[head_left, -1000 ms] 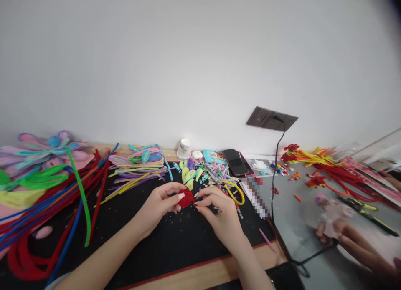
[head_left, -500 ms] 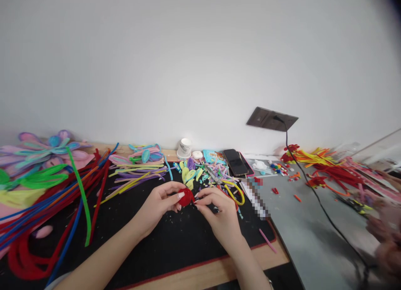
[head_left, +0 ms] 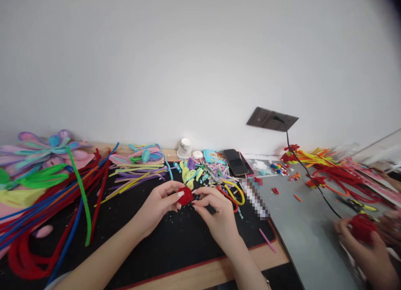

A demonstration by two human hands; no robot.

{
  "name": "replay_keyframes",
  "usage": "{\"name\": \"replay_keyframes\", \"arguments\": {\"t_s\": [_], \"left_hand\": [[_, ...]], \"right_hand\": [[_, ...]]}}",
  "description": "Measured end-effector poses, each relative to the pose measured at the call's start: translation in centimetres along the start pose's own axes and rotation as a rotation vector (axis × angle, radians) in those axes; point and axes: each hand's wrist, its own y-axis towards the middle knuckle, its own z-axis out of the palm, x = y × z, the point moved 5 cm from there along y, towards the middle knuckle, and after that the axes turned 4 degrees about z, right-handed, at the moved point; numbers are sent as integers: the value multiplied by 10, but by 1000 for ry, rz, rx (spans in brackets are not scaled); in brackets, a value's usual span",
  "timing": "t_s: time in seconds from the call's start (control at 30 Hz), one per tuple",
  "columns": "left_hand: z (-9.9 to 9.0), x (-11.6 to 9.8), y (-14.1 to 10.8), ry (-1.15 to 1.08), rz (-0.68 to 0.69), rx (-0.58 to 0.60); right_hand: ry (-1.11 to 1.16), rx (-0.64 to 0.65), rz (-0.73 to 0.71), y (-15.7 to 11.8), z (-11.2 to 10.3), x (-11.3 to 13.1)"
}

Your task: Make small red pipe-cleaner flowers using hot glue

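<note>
Over the middle of the black mat (head_left: 150,248), a round red fuzzy ball (head_left: 186,195) that looks made of coiled pipe cleaner sits between my hands. My left hand (head_left: 163,201) is closed on its left side, thumb in front. My right hand (head_left: 216,206) pinches at the ball's right edge, fingertips pressed together; the bit between them is too small to see clearly. Just behind the ball are pale yellow and purple pipe-cleaner loops (head_left: 189,175) and many short cut pieces (head_left: 219,169).
Pipe cleaners in red and blue (head_left: 78,185) cover the left side. A paper cup (head_left: 184,148) and a phone (head_left: 235,162) stand along the wall. At right, a black cable (head_left: 308,173) hangs over the grey table (head_left: 291,223), where another person's hands (head_left: 363,248) hold a red ball.
My right fingertips have moved in against the ball; the red strand that stretched toward them no longer shows. At right, the other person's hands have come further into view with a red ball.
</note>
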Motion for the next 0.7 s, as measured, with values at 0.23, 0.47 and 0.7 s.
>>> {"name": "replay_keyframes", "arguments": {"t_s": [0.23,0.47,0.7], "left_hand": [[-1,1,0,-25,-25,-16],[-3,2,0,-94,-28,-12],[-3,5,0,-158,-84,7]], "right_hand": [[34,-29,-13,1,2,3],[131,-5,61,-1,4,-1],[293,21,135,4,3,-7]]}}
